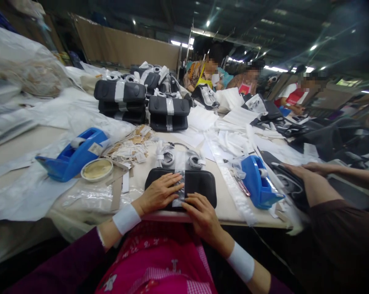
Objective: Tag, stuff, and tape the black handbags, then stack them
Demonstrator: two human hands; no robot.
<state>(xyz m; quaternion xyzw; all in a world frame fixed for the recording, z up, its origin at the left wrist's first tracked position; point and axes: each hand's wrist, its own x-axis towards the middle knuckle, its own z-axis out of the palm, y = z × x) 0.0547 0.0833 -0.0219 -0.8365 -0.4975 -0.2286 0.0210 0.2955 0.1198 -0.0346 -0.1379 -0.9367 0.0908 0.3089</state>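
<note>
A black zip pouch (201,184) lies at the table's front edge with a strip of clear tape (180,179) running over its middle. My left hand (159,193) rests flat on the pouch's left half, fingers stretched toward the tape. My right hand (202,214) presses on the pouch's front edge just right of the tape, fingers bent down onto it. Behind the pouch lie coiled white cables (167,156).
A blue tape dispenser (72,155) and a tape roll (97,169) sit left, another blue dispenser (258,181) right. Stacked black pouches (119,100) stand further back. A co-worker's arm (313,183) reaches in from the right. Several people sit at the far end.
</note>
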